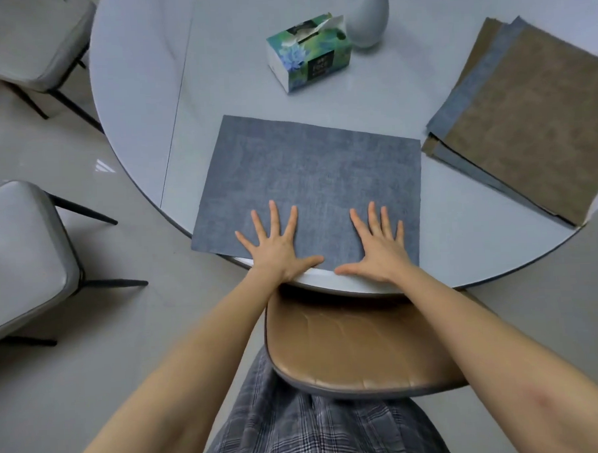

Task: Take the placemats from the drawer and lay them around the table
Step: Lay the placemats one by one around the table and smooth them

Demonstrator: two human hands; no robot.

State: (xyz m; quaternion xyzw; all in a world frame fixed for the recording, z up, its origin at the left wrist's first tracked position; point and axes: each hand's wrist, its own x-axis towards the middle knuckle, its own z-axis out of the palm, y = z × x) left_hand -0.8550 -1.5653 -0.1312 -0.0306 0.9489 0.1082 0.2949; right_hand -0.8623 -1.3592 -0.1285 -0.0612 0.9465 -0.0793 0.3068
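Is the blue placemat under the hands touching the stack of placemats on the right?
Apart. The head view shows a strip of bare table between the blue placemat and the stack.

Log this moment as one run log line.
hands: left hand, right hand flat on blue placemat | stack of placemats waiting | table

Home dining area, round table point(141, 96), padded chairs point(27, 245), tissue box point(308, 51), vase point(367, 14)

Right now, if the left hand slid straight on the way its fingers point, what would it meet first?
The left hand lies flat on the blue placemat, fingers pointing across the table. Past the mat's far edge, probably the tissue box, though the line may pass just left of it.
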